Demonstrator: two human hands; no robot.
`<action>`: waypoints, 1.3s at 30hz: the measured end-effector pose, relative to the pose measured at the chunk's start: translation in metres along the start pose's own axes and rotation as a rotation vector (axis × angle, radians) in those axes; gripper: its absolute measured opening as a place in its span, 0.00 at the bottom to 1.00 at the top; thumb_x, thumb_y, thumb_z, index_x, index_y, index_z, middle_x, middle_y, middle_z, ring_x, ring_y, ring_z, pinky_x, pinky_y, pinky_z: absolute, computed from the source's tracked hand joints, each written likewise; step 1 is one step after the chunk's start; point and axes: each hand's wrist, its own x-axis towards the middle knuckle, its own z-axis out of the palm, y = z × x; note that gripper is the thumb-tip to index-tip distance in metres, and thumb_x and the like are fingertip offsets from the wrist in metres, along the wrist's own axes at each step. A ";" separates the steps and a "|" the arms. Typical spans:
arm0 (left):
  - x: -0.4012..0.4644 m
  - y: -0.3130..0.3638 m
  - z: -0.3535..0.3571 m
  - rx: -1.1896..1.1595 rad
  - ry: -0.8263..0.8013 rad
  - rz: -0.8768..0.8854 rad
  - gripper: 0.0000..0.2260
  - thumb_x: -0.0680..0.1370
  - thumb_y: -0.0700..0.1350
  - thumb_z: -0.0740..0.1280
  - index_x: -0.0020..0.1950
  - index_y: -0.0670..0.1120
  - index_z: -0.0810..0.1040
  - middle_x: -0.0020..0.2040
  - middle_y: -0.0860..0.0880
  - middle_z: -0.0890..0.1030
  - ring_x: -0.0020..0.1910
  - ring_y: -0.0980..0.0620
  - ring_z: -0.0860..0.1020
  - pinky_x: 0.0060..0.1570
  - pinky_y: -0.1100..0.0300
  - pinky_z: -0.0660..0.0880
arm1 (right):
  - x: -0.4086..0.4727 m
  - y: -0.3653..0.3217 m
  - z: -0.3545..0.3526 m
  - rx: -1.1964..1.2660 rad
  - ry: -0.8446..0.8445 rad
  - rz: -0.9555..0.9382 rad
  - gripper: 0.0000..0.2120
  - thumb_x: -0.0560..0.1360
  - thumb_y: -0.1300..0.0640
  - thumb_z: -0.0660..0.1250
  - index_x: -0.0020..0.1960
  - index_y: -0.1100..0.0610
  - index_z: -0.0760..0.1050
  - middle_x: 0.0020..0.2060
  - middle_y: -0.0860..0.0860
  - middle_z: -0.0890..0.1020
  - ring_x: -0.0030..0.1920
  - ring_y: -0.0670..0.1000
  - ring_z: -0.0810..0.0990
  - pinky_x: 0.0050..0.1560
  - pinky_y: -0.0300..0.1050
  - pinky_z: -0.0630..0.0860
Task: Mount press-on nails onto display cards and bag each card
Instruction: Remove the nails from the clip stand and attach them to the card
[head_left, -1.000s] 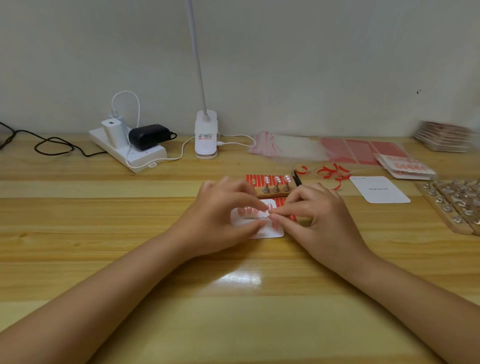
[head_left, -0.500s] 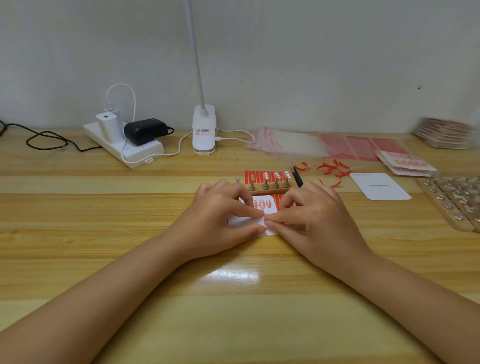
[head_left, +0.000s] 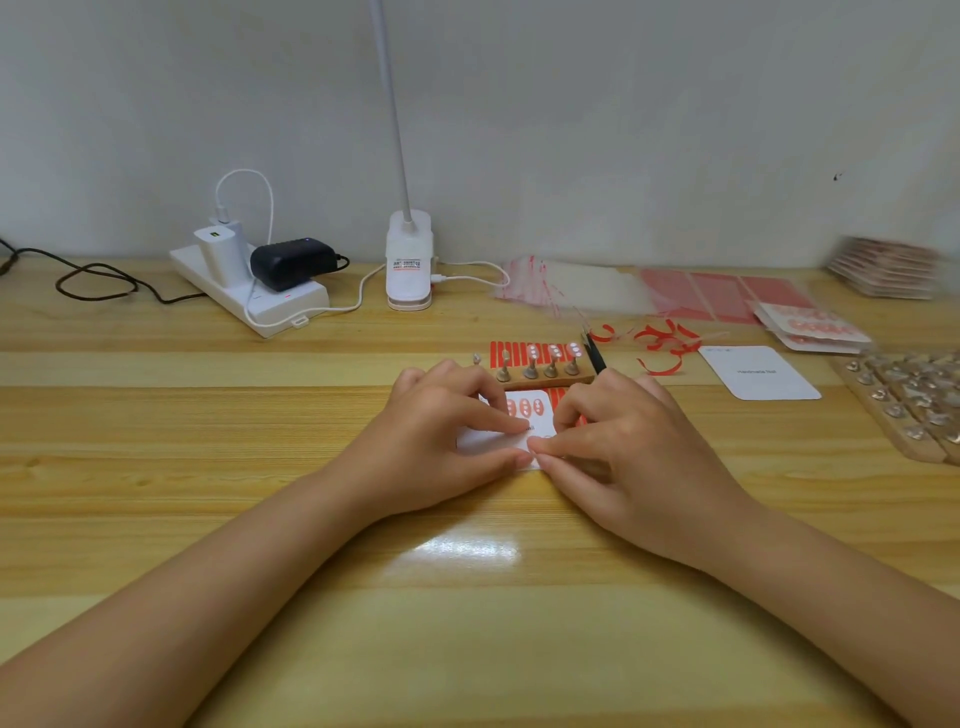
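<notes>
I see the display card flat on the table, between my left hand and right hand. Just behind it stands the nail holder block, tweezers at its right end. A blank card lies further right; the power strip and lamp base sit against the wall.

The bench is varnished wood in pale and darker planks, glossy enough to throw back a white glare patch near the forearms. The display card and the spare card look like smooth matt white paper, while the bags are thin clear glossy plastic with red edging. The power strip and lamp base are smooth white plastic, the adapter black satin plastic, and the nail stand bare wood.
</notes>
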 end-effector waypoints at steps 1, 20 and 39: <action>0.000 0.000 0.000 -0.002 0.002 -0.003 0.11 0.70 0.54 0.72 0.51 0.54 0.83 0.47 0.59 0.75 0.48 0.60 0.68 0.52 0.61 0.58 | 0.000 0.000 0.000 -0.003 -0.004 -0.003 0.08 0.70 0.53 0.66 0.41 0.52 0.84 0.35 0.46 0.77 0.38 0.49 0.73 0.42 0.44 0.63; 0.058 -0.004 0.010 -0.258 0.072 -0.383 0.08 0.67 0.52 0.75 0.36 0.57 0.76 0.36 0.58 0.77 0.37 0.58 0.74 0.40 0.56 0.74 | 0.002 0.006 0.008 0.219 0.025 0.145 0.06 0.71 0.53 0.70 0.40 0.53 0.84 0.34 0.46 0.76 0.39 0.46 0.69 0.46 0.42 0.64; 0.055 -0.007 0.017 -0.343 0.122 -0.387 0.08 0.69 0.48 0.74 0.33 0.57 0.78 0.30 0.55 0.78 0.30 0.58 0.74 0.34 0.57 0.70 | 0.061 0.038 -0.007 0.012 -0.006 0.158 0.14 0.73 0.48 0.67 0.56 0.50 0.79 0.43 0.46 0.73 0.46 0.43 0.66 0.49 0.41 0.61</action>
